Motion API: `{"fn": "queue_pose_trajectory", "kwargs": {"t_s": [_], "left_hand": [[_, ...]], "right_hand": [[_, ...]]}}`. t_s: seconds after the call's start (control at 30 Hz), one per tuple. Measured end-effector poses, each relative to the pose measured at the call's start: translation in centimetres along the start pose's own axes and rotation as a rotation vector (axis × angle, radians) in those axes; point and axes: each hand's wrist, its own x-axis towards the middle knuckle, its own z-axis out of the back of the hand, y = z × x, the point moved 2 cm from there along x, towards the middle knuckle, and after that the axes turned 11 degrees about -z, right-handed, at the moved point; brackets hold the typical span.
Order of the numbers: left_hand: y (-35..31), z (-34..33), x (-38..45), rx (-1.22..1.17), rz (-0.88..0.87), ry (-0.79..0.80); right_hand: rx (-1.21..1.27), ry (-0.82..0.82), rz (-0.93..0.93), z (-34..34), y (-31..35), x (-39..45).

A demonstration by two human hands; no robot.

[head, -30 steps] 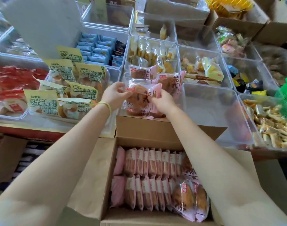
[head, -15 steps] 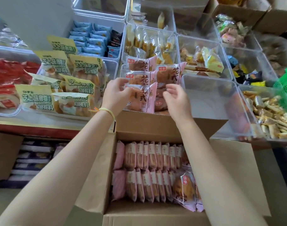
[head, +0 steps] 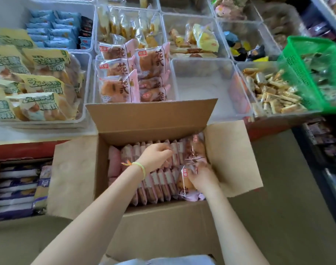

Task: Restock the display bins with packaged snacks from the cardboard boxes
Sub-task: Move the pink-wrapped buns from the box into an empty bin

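- Both of a person's bare hands reach down into an open cardboard box (head: pixel 155 119) that stands at the near edge of the worktop (head: pixel 39 134), its four flaps folded outward.
- The left hand (head: pixel 155 154), a yellow-green band on its wrist, rests on top of the far row of pink-wrapped snack packs (head: pixel 153 186), which stand on edge in two rows inside the box; its fingers (head: pixel 166 150) are curled downward among the pack tops, though whether they pinch one cannot be told.
- The right hand (head: pixel 203 177) lies at the right side of the box, blurred, with its fingers closed around a loose pack (head: pixel 184 181) lying face up on the near row.
- Just beyond the box, a clear display bin (head: pixel 95 88) holds matching pink packs stacked in two columns.
- To its right sits a clear bin (head: pixel 201 81) with a bare floor; to its left, a bin of yellow-labelled packs (head: pixel 43 87).
- A green basket (head: pixel 304 73) stands at the far right.
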Motion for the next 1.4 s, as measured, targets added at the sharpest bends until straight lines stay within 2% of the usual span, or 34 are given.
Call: {"fn": "queue_pose_trajectory", "kwargs": {"t_s": [0.17, 0.33, 0.47, 0.63, 0.77, 0.83, 0.93, 1.03, 1.1, 1.17, 1.27, 1.33, 1.4], "left_hand": [[1.7, -3.1, -1.3, -0.072, 0.169, 0.059], [1.5, -3.9, -2.4, -0.047, 0.217, 0.035], [1.4, -3.9, -2.9, -0.097, 0.242, 0.018], [1.3, -3.0, -3.2, -0.069, 0.255, -0.046], [1.2, -2.6, -3.2, -0.061, 0.215, -0.085], [1.0, -2.0, -3.2, -0.042, 0.144, -0.128], [0.5, -0.2, -3.0, 0.013, -0.018, -0.147], [-1.1, 2.2, -3.1, -0.127, -0.073, 0.055], [-2.3, 3.9, -3.3, -0.241, -0.094, 0.151], [-3.1, 5.7, -3.2, -0.291, -0.139, 0.063], [-3.9, 8.4, -2.8, -0.42, -0.229, -0.225], [-4.8, 9.9, -2.5, -0.488, -0.3, -0.33], [-5.8, 11.3, -1.5, -0.475, -0.34, -0.336]], "right_hand": [[-0.139, -0.073, 0.072, -1.1, -1.6, -1.7], [-0.447, -0.001, 0.011, -3.4, -0.1, -3.4], [-0.434, -0.008, -0.041, -3.8, 0.2, -2.6], [-0.302, 0.008, 0.082, -3.9, 0.2, -3.1], [-0.057, 0.016, 0.08, -2.1, -0.2, -3.0], [0.141, 0.127, 0.125, 0.0, -0.2, -2.6], [0.419, 0.417, 0.253, 4.8, 0.9, -2.8], [0.592, 0.606, 0.402, 9.5, 3.1, -3.6], [0.71, 0.653, 0.421, 11.1, 4.8, -3.5], [0.811, 0.584, 0.43, 12.1, 6.7, -3.4], [1.016, 0.518, 0.419, 13.0, 9.4, -3.2], [0.961, 0.534, 0.475, 13.6, 11.6, -3.6], [0.852, 0.473, 0.542, 14.4, 14.0, -3.7]]}}
